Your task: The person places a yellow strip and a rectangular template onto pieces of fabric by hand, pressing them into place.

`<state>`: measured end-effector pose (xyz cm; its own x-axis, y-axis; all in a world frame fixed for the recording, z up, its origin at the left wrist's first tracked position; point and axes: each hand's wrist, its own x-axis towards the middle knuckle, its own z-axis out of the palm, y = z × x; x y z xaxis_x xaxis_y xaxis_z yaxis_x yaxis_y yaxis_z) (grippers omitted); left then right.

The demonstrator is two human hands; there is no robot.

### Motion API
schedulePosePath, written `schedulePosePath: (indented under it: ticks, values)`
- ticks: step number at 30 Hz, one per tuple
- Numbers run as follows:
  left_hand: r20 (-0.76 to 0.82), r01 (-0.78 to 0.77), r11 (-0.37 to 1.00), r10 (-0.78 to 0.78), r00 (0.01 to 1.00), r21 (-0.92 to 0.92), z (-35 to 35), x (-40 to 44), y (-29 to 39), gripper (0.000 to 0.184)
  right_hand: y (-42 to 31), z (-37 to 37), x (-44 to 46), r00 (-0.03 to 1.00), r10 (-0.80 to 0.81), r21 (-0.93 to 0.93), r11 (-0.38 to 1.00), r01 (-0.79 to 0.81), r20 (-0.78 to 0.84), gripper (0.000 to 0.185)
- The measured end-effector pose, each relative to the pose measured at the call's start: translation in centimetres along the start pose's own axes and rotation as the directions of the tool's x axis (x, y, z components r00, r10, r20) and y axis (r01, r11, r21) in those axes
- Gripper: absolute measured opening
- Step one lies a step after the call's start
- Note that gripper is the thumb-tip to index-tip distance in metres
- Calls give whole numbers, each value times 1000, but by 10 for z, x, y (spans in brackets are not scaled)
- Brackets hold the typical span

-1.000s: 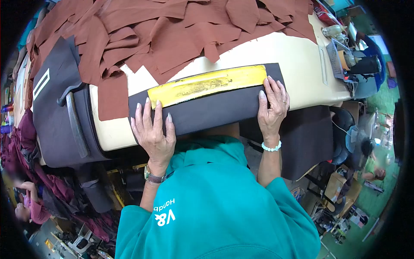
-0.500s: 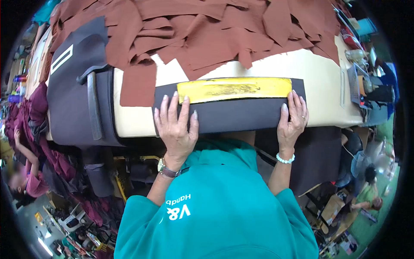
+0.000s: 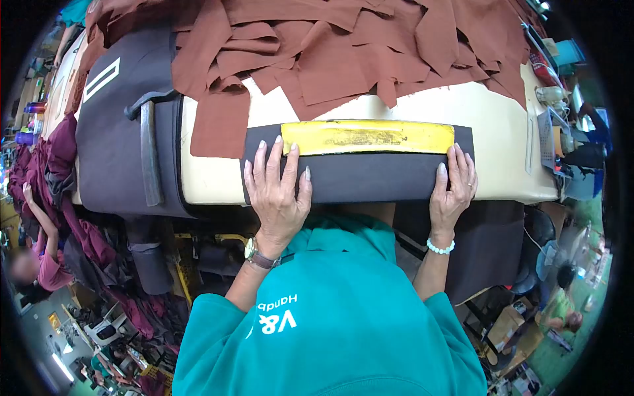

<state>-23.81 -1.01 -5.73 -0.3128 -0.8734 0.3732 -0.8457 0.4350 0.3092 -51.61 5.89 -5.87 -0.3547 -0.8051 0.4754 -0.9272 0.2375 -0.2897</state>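
Note:
A long yellow template (image 3: 370, 137) with dark smudges lies on a dark fabric piece (image 3: 376, 178) at the near edge of the cream table. My left hand (image 3: 276, 195) rests flat with fingers spread, its fingertips on the template's left end and the fabric. On the other side, my right hand (image 3: 453, 188) lies with fingers extended over the fabric, fingertips touching the template's lower right corner. Neither hand is wrapped around anything.
Reddish-brown fabric pieces (image 3: 330, 63) cover the table's far side. At left, a hammer (image 3: 150, 148) lies on folded dark fabric (image 3: 105, 145). A basket (image 3: 548, 142) stands at the right edge. One person in pink (image 3: 54, 270) is at far left, another in green at far right.
The view has turned and shifted, so the table, template and hands appear farther right and more level. Both hands keep their places on the template and fabric.

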Motion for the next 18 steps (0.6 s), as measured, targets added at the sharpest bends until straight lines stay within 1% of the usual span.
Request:
schedulePosePath:
  ticks: [3,5,7,8,9,10,11,13,14,15,17,18]
  values:
    - [-6,1,1000,-1,1000,-10,-2,1,1,42,-2,-1,1,1000,-7,-9,1000,7,7,35]
    - [29,-3,1000,3,1000,6,-3,2,0,41,-2,-3,3,1000,-14,-36,999,15,17,34]
    - [54,-44,995,39,998,92,-9,6,5,41,-6,-7,9,999,-52,-27,998,53,15,31]
    - [108,-87,981,69,992,173,-12,9,6,41,-8,-11,12,996,-72,-88,993,77,56,29]
    - [140,-137,969,110,984,204,-14,13,6,41,-8,-13,16,991,-88,-145,984,102,98,28]
    - [171,-155,971,124,977,181,-14,16,4,42,-2,-13,19,989,-109,-108,987,120,97,26]
    - [199,-174,972,141,970,158,-15,19,3,42,0,-15,22,985,-104,-107,987,119,136,27]
    - [227,-199,974,172,959,106,-17,24,5,41,-5,-19,26,980,-119,-135,981,142,160,30]
    - [231,-215,969,183,956,122,-18,26,9,41,-10,-21,30,978,-112,-135,981,136,174,33]
    - [236,-231,963,195,952,137,-18,28,13,42,-12,-26,34,978,-112,-84,988,128,174,31]
    - [241,-291,933,239,941,213,-15,29,12,43,6,-36,53,976,-43,93,995,23,214,31]
    - [245,-296,933,243,939,207,-17,31,12,42,30,-33,58,992,40,88,995,-51,117,31]
